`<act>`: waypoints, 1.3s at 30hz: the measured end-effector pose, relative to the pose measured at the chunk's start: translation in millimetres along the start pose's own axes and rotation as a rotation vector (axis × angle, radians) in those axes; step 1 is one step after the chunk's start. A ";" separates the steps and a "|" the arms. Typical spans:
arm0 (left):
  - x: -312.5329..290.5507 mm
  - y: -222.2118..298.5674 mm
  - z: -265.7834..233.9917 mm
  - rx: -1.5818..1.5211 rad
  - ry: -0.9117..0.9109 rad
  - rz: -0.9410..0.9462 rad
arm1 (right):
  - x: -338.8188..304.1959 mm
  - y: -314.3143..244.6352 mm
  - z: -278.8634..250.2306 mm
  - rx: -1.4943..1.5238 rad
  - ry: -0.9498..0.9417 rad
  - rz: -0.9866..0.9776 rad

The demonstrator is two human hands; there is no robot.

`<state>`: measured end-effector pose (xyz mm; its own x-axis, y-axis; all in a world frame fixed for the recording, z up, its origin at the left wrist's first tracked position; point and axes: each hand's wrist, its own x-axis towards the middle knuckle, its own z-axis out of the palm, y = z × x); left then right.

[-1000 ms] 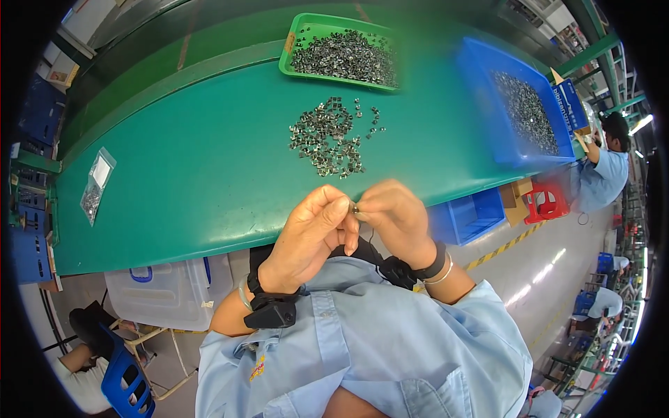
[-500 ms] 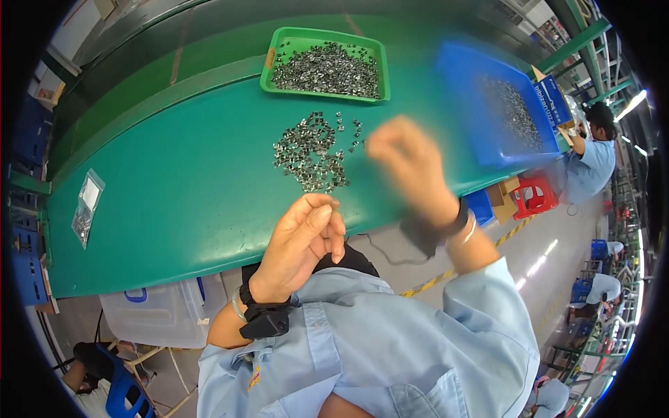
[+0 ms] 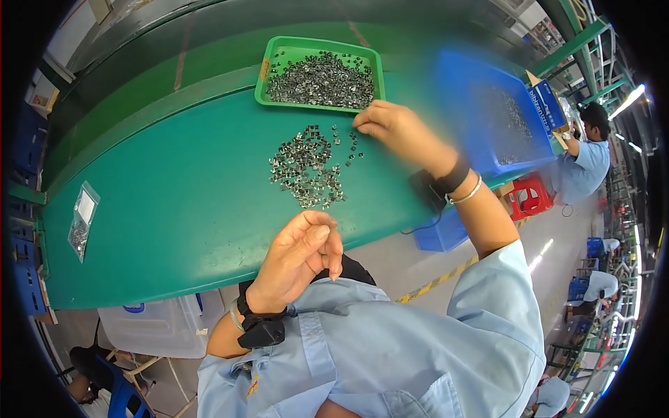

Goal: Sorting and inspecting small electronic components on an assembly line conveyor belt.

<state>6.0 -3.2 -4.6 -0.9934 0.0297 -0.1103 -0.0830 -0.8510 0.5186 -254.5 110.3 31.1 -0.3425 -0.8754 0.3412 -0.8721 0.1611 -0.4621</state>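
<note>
A loose pile of small shiny metal parts [image 3: 306, 167] lies on the green tabletop [image 3: 174, 202], with several strays along its right side. My right hand [image 3: 401, 132] reaches over these strays, its thumb and fingertips pinched together just below the near right corner of the green tray [image 3: 261, 94]. Whatever sits in that pinch is too small to make out. Close to the table's front edge, my left hand [image 3: 296, 258] is raised with curled fingers and the thumb pressed to the index finger. Its contents, if any, do not show. More metal parts [image 3: 324, 80] fill the tray.
At the right stands a blue bin [image 3: 481, 132], blurred, with small parts inside. A clear bag [image 3: 83, 219] of parts lies far left. Below the table are a clear plastic box [image 3: 157, 327] and a red stool [image 3: 529, 198]. Another person [image 3: 589, 164] works at the right.
My right hand has moved left and away from me, to the strays beside the pile, and its fingers have come together. My left hand keeps its pose.
</note>
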 end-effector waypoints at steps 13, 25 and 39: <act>-1.2 0.5 1.0 0.020 0.004 -0.004 | 4.0 -27.2 17.2 -0.298 -0.113 0.175; 8.1 12.6 15.9 0.236 0.152 0.144 | -32.9 -88.0 9.7 -0.169 0.108 -0.164; 8.1 7.9 9.7 0.295 0.134 0.135 | -49.0 -114.0 17.2 -0.082 0.075 -0.255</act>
<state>-3.5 -4.5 6.8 -0.9794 -0.1588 -0.1246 0.0099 -0.6540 0.7564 -132.3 127.0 52.9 -0.1310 -0.8565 0.4993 -0.9577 -0.0208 -0.2869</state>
